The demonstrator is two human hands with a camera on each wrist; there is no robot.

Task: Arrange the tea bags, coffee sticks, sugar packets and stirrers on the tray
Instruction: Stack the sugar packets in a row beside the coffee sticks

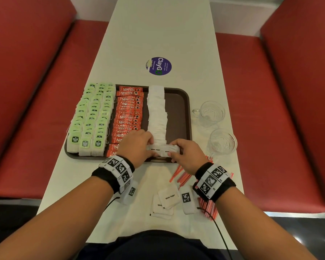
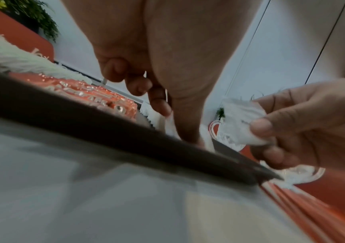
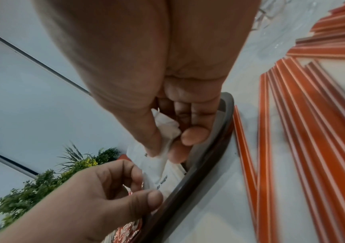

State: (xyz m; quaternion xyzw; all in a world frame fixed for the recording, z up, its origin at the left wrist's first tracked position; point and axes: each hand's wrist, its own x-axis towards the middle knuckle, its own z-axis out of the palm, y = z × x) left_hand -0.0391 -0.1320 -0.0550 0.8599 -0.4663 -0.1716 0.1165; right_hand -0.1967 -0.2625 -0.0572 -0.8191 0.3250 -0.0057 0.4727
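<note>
A dark brown tray (image 1: pixel 178 102) holds rows of green-tagged tea bags (image 1: pixel 91 117), a column of orange coffee sticks (image 1: pixel 128 113) and a column of white sugar packets (image 1: pixel 157 111). At the tray's near edge both hands pinch white sugar packets (image 1: pixel 161 149) at the column's near end: my left hand (image 1: pixel 139 145) holds the left side, my right hand (image 1: pixel 184 152) the right side. In the right wrist view my right hand (image 3: pixel 167 144) pinches a packet (image 3: pixel 168 131) between thumb and fingers above the tray rim (image 3: pixel 208 148). In the left wrist view my left hand (image 2: pixel 167 115) touches packets behind the rim (image 2: pixel 125 131).
Loose sugar packets (image 1: pixel 166 201) lie on the white table near my body. Red stirrers (image 1: pixel 182 175) are scattered under my right wrist, seen as stirrers (image 3: pixel 304 131) beside the tray. Two glass cups (image 1: pixel 212 111) (image 1: pixel 222 141) stand right of the tray. Red benches flank the table.
</note>
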